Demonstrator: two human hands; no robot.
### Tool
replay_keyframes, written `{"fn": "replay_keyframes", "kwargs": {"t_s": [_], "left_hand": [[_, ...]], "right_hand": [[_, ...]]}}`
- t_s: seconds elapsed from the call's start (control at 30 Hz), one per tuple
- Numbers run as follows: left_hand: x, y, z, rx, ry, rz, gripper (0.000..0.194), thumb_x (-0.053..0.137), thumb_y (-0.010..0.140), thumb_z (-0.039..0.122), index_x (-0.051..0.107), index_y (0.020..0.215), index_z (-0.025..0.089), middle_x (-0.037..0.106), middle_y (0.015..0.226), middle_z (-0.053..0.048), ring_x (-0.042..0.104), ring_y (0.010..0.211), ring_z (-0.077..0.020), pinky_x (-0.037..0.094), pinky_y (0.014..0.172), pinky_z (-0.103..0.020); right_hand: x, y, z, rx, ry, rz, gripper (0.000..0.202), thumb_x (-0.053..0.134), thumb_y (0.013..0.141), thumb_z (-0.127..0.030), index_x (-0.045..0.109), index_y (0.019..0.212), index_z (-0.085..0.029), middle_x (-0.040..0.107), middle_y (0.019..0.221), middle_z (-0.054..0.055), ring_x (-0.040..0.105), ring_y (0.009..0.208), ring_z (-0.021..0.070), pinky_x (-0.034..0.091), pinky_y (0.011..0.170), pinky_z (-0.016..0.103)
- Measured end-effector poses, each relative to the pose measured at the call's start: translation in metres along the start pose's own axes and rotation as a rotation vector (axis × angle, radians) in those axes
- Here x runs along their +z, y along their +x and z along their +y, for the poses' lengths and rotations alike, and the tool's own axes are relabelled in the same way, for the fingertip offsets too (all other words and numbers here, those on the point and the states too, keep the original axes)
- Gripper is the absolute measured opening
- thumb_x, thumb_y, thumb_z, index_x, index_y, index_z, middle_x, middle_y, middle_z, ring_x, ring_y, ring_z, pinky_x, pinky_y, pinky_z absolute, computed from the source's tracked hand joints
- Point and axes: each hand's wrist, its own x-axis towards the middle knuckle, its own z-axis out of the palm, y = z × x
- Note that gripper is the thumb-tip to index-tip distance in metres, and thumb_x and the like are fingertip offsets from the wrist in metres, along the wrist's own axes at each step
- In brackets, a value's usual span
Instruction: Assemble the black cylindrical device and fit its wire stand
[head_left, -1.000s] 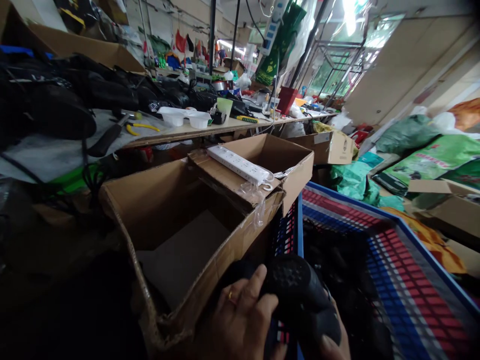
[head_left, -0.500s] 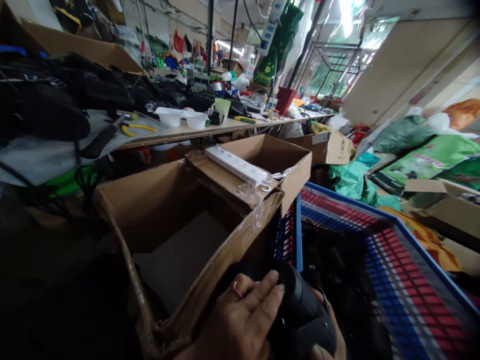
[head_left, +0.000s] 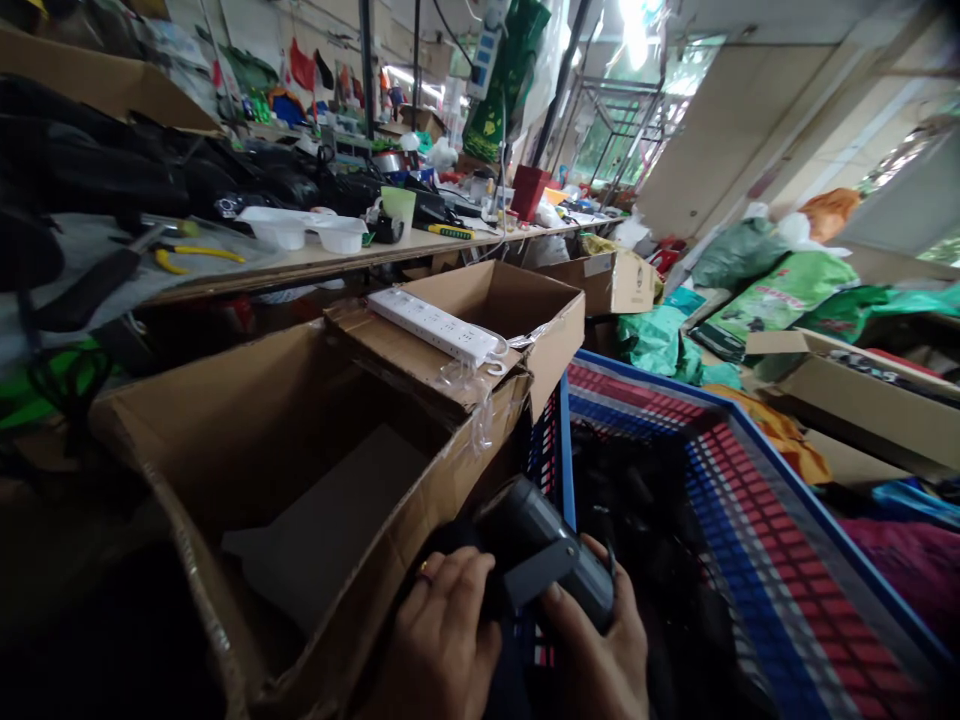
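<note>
Both hands are wrapped around the same thing here, a dark grey cylindrical gadget (head_left: 544,550), looks like a handheld appliance of some sort, can't tell exactly what. The left hand (head_left: 442,640) is curled onto its near end, fingers bent over the top, with a ring showing on one finger. The right hand (head_left: 596,640) grips it from the other side, thumb pressed up against the flat grey part sticking off the body, fingers folded around the far side. So neither hand is spread open, both are closed on the gadget.

The gadget sits low in the view, tilted, its rounded end pointing up and left. It's right over the spot where the big cardboard box (head_left: 225,440) meets the blue edge of the plastic crate (head_left: 750,470). The box is open, with just a flat sheet of cardboard lying in the bottom. The crate has red and blue mesh walls and a heap of dark stuff inside that's too murky to make out.

Behind the big box there's a smaller cardboard box (head_left: 517,310), and a white power strip (head_left: 435,325) lies across the flap between them. Further back a long surface (head_left: 360,258) carries white plastic trays (head_left: 304,228), yellow-handled pliers (head_left: 191,255) and a green cup (head_left: 399,205). Green sacks (head_left: 780,295) pile up well off to the right.
</note>
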Motion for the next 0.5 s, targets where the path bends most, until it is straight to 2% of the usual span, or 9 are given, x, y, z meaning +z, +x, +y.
{"fn": "replay_keyframes", "kwargs": {"t_s": [0.07,0.1,0.17,0.23,0.27,0.33,0.37,0.43,0.5], "left_hand": [[0.0,0.006,-0.003,-0.015,-0.014,-0.019,0.038,0.04,0.08,0.004,0.046,0.116,0.016,0.066,0.098,-0.008,0.063,0.09,-0.0209,0.049,0.087,-0.037],[-0.002,0.01,-0.006,-0.053,-0.048,-0.044,0.038,0.042,0.08,0.006,0.047,0.116,0.018,0.067,0.097,-0.007,0.064,0.087,-0.0209,0.051,0.084,-0.037],[-0.009,0.022,-0.015,-0.22,-0.198,-0.132,0.034,0.047,0.08,0.014,0.051,0.114,0.021,0.068,0.094,-0.005,0.066,0.083,-0.021,0.053,0.077,-0.035],[-0.019,0.034,-0.024,-0.464,-0.426,-0.233,0.031,0.054,0.077,0.021,0.054,0.108,0.02,0.069,0.09,-0.003,0.067,0.081,-0.0197,0.054,0.072,-0.03],[-0.025,0.04,-0.027,-0.563,-0.533,-0.267,0.03,0.056,0.076,0.023,0.055,0.106,0.019,0.069,0.088,-0.003,0.067,0.081,-0.0189,0.054,0.072,-0.028],[-0.033,0.047,-0.029,-0.672,-0.682,-0.308,0.031,0.058,0.073,0.026,0.055,0.103,0.018,0.069,0.087,-0.003,0.066,0.081,-0.0184,0.053,0.073,-0.028],[-0.037,0.05,-0.028,-0.697,-0.714,-0.326,0.033,0.059,0.073,0.028,0.054,0.103,0.017,0.069,0.086,-0.003,0.066,0.081,-0.0187,0.052,0.072,-0.029],[-0.043,0.053,-0.025,-0.727,-0.729,-0.369,0.035,0.061,0.071,0.031,0.053,0.102,0.016,0.068,0.082,-0.004,0.065,0.078,-0.0188,0.051,0.071,-0.029],[-0.048,0.056,-0.02,-0.752,-0.753,-0.403,0.037,0.062,0.07,0.032,0.052,0.102,0.015,0.068,0.079,-0.003,0.064,0.076,-0.0181,0.049,0.069,-0.028]], "right_hand": [[-0.004,0.006,0.004,-0.017,0.014,-0.094,0.078,0.074,0.057,-0.05,0.038,0.121,-0.023,0.063,0.1,0.006,0.059,0.094,0.025,0.049,0.08,0.032],[-0.008,0.011,0.005,-0.036,0.06,-0.191,0.079,0.073,0.058,-0.051,0.037,0.124,-0.023,0.061,0.107,0.007,0.058,0.098,0.0249,0.047,0.083,0.033],[-0.024,0.022,0.005,-0.055,0.165,-0.464,0.087,0.077,0.052,-0.053,0.04,0.125,-0.022,0.06,0.11,0.009,0.057,0.099,0.0262,0.046,0.084,0.036],[-0.043,0.035,0.008,-0.021,0.131,-0.687,0.076,0.08,0.047,-0.05,0.054,0.11,-0.017,0.064,0.097,0.008,0.06,0.088,0.0251,0.047,0.077,0.034],[-0.052,0.042,0.012,0.003,0.037,-0.725,0.061,0.081,0.049,-0.046,0.059,0.096,-0.015,0.064,0.084,0.006,0.061,0.079,0.0223,0.047,0.071,0.031],[-0.063,0.054,0.024,0.005,-0.167,-0.629,0.039,0.081,0.053,-0.036,0.059,0.076,-0.014,0.059,0.066,0.0,0.057,0.064,0.0157,0.045,0.059,0.025],[-0.063,0.057,0.032,-0.021,-0.224,-0.532,0.036,0.08,0.054,-0.033,0.059,0.076,-0.014,0.058,0.065,-0.001,0.055,0.06,0.0138,0.045,0.056,0.024],[-0.054,0.059,0.049,-0.116,-0.223,-0.373,0.048,0.081,0.049,-0.031,0.06,0.09,-0.016,0.061,0.075,0.0,0.057,0.063,0.0149,0.048,0.057,0.025],[-0.036,0.056,0.063,-0.228,-0.164,-0.298,0.057,0.078,0.05,-0.032,0.059,0.101,-0.017,0.064,0.089,0.004,0.06,0.075,0.0188,0.051,0.067,0.03]]}}
